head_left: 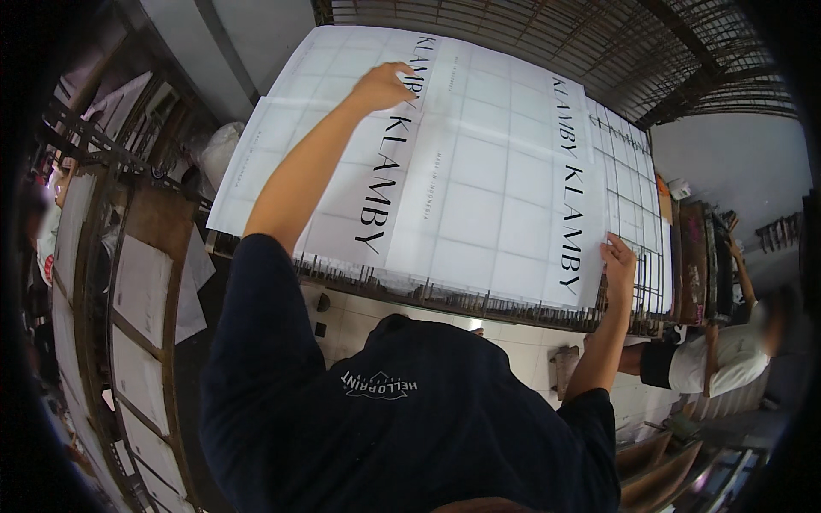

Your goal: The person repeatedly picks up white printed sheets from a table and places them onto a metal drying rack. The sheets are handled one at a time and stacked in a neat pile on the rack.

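Reaching far out, my left hand [382,87] lies with fingers curled loosely over the far part of the big white printed sheet [479,171], pressing on it beside a column of black lettering; it grips nothing, just rests flat on the paper. My right hand [617,256] is at the near right edge of the same sheet, fingers pinched around that edge where it meets the rack below. The sheet is ruled in a pale grid of squares and lies spread over a metal drying rack [479,303] whose near rail, lined with small pegs, runs left to right under my arms. A second gridded sheet [637,205] peeks out just beyond the right edge. To the left, a tall stack of rack shelves [137,282] holds more white sheets, and at far right another person [718,359] in a white shirt reaches toward dark frames. I judge the main risk is creasing: with one hand far and one near, uneven pull could buckle the paper or drag it across the pegs. If the ink is fresh, my left palm could smear the lettering. The near edge might also slip off the rail.
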`<act>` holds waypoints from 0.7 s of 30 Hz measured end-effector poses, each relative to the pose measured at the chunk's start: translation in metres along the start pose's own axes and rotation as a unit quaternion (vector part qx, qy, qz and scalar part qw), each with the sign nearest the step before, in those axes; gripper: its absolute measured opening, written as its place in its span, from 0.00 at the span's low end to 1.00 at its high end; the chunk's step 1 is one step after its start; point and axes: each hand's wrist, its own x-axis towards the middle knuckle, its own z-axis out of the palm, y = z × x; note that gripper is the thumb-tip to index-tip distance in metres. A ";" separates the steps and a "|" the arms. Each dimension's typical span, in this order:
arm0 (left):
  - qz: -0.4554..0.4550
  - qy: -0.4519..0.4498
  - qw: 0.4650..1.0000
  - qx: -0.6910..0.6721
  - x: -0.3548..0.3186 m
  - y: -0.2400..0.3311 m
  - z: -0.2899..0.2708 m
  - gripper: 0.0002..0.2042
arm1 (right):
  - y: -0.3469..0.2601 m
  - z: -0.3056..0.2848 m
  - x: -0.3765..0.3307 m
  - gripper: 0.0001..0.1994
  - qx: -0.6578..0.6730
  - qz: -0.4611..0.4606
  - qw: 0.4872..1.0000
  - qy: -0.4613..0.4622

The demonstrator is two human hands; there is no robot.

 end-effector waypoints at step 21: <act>-0.029 0.126 0.970 -0.207 -0.271 0.035 -0.111 0.23 | 0.004 -0.003 0.003 0.17 0.022 -0.003 0.999 -0.045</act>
